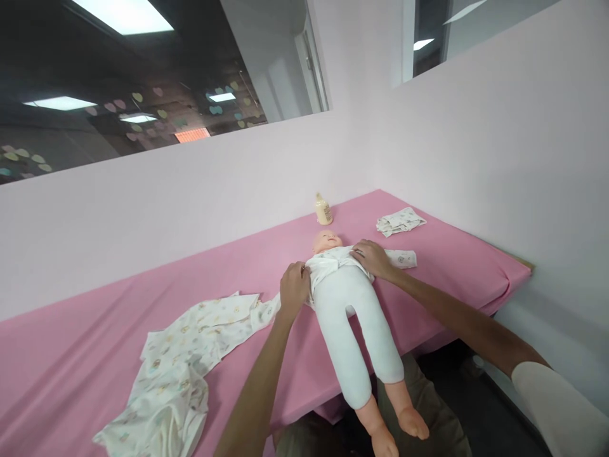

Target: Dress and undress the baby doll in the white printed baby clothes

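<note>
A baby doll (349,317) with a white cloth body lies on its back on the pink table (85,343), head toward the wall, bare feet hanging over the near edge. A white printed top (333,261) is bunched up round its chest. My left hand (294,289) is closed on the top's edge at the doll's left side. My right hand (372,257) grips the top at the other side, by the sleeve (403,258).
A crumpled white printed garment (183,374) lies on the pink cover to the left. A small folded printed cloth (399,221) and a cream bottle (323,209) sit near the wall. Pale walls close the table's far side and right end.
</note>
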A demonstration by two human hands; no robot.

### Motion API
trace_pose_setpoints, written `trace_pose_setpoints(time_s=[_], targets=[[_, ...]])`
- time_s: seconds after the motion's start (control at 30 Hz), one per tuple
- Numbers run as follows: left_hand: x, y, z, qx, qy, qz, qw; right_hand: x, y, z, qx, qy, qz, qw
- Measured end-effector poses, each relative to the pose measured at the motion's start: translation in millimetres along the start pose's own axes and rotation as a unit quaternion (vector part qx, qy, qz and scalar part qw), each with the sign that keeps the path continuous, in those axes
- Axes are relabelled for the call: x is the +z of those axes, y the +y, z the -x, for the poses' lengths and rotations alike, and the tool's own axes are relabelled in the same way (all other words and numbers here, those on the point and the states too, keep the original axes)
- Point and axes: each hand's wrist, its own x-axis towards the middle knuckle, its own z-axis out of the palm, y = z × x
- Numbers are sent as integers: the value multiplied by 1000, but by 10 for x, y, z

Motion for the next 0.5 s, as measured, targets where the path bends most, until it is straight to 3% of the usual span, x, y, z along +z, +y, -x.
trace_pose_setpoints(time_s=[0.07,0.17,0.23,0.33,0.5], targets=[[41,-8,-13,-17,7,-3,1000,16,11,47,22,16,4,1000],[-2,-65,167,-36,26,25,999,-56,81,271,56,32,-13,998],[-73,-114,350,-42,5,55,998,-147,142,431,68,-13,-48,996],[-158,-154,551,-31,-81,74,993,-281,174,554,63,-98,-112,987],[-158,-85,494,12,-105,-12,994,-405,67,468,66,-177,-204,961]])
